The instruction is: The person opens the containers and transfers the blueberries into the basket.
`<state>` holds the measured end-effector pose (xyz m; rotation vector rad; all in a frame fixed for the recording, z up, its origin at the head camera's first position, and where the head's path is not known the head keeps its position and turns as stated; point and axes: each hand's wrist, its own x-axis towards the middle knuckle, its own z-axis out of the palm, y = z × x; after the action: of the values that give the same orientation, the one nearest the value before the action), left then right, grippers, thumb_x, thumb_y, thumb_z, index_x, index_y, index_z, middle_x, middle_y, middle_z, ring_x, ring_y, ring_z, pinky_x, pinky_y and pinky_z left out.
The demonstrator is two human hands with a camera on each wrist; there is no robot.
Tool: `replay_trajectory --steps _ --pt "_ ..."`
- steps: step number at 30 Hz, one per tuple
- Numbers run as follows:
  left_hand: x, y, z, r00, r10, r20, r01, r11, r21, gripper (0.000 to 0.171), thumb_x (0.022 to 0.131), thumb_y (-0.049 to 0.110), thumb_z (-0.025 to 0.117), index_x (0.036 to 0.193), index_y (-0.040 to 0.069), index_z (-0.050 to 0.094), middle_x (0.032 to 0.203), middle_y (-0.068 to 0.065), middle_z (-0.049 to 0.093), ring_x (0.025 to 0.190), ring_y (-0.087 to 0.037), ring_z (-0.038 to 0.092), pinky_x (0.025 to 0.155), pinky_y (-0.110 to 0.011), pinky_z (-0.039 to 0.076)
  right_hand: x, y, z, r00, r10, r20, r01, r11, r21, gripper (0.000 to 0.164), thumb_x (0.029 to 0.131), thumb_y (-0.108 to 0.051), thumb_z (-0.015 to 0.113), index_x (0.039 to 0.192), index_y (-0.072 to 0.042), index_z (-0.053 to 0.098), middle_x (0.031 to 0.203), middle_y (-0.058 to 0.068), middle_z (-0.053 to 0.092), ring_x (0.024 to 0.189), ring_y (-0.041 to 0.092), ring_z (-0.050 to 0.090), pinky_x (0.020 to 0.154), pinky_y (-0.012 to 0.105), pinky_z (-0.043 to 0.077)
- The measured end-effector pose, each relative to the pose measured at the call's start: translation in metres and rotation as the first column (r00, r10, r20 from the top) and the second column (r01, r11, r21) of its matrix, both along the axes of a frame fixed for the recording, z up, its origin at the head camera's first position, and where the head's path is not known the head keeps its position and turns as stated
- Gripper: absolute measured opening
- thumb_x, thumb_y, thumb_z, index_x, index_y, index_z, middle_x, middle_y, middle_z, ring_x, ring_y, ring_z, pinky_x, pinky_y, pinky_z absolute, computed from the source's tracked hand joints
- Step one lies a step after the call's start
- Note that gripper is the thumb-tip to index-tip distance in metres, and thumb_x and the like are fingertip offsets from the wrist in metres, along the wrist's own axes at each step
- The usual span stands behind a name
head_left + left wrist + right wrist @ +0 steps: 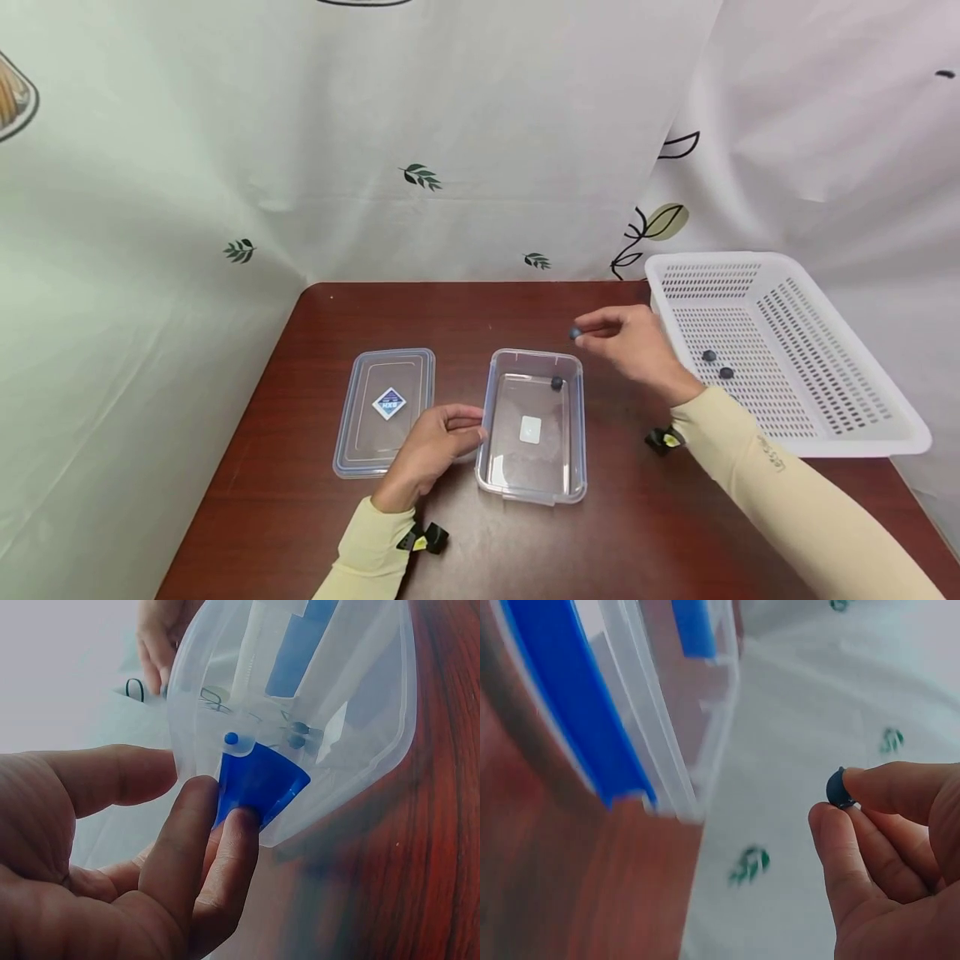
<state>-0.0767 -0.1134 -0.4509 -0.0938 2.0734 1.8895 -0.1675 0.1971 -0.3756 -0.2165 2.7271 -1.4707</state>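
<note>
In the head view my right hand (630,342) pinches a blueberry (838,789) between thumb and fingertips, above the table just beyond the far right corner of a clear plastic container (525,479). One blueberry (557,383) lies inside the container, toward its far right. My left hand (438,446) holds the container's left side. In the left wrist view its fingertips are on a blue clip (259,776) and one digit meets the rim.
Left of the container lies its clear lid (363,450) with a diamond label. A white perforated basket (817,342) on the right holds two more blueberries (708,356). The dark red table (465,317) meets a patterned fabric backdrop (480,225) at the back.
</note>
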Motion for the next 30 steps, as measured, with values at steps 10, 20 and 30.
replay_trajectory --steps 10,20,30 --pt "0.000 0.000 0.000 1.000 0.001 -0.007 -0.001 1.000 0.011 0.034 0.091 0.000 0.073 0.123 -0.011 0.069 0.116 -0.026 0.074 0.102 -0.019 0.071 0.083 -0.024 0.057 0.007 0.078 0.022 0.983 -0.178 -0.038 0.181 0.978 0.101 0.040 0.092 -0.034 0.084 0.125 -0.012 0.078 0.104 -0.011 0.082 0.084 -0.011 0.063 0.069 0.015 0.051" --pt "0.001 0.000 0.000 1.000 -0.001 -0.009 0.001 1.000 0.012 0.034 0.091 -0.001 0.073 0.122 -0.012 0.068 0.115 -0.025 0.074 0.101 -0.019 0.071 0.083 -0.024 0.057 0.015 0.139 0.018 0.960 -0.280 -0.013 0.280 0.956 0.092 0.055 0.094 -0.041 0.081 0.136 -0.006 0.071 0.090 -0.047 0.066 0.088 -0.023 0.061 0.077 0.004 0.045" --pt "0.001 0.000 0.002 1.000 -0.007 -0.001 0.007 1.000 0.011 0.034 0.091 -0.001 0.072 0.123 -0.011 0.068 0.118 -0.027 0.073 0.102 -0.019 0.071 0.084 -0.024 0.058 0.018 0.173 0.007 0.931 -0.361 0.045 0.359 0.932 0.059 0.058 0.093 -0.042 0.081 0.139 -0.008 0.069 0.084 -0.045 0.066 0.083 -0.022 0.062 0.073 0.005 0.045"
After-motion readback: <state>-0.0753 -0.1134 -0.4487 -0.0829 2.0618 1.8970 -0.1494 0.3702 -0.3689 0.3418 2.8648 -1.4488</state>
